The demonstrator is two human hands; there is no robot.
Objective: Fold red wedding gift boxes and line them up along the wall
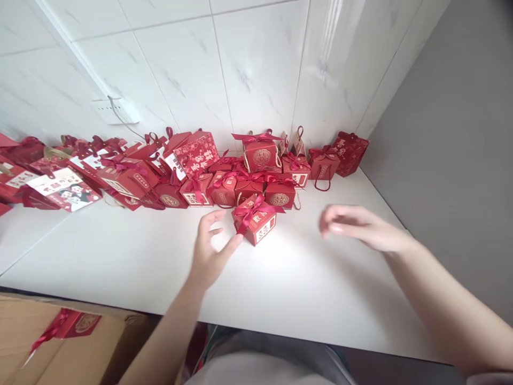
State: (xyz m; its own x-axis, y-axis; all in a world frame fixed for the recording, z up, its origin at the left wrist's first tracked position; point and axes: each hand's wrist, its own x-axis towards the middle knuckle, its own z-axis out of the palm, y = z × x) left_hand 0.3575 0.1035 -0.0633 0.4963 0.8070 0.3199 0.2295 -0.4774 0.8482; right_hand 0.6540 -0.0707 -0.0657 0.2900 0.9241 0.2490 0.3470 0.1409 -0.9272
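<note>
A small red gift box (256, 223) with a red ribbon bow stands alone on the white table (288, 289), in front of a row of similar boxes. My left hand (210, 248) is open, fingers spread, its thumb tip touching or almost touching the box's left lower corner. My right hand (358, 224) hovers open and palm down to the right of the box, apart from it and slightly blurred. Neither hand holds anything.
Several red gift boxes and bags (248, 176) line the tiled wall (248, 69) from left to right. A wall socket (116, 111) with a cable sits upper left. A cardboard carton (60, 337) with a red box (76, 323) stands below the table's front edge.
</note>
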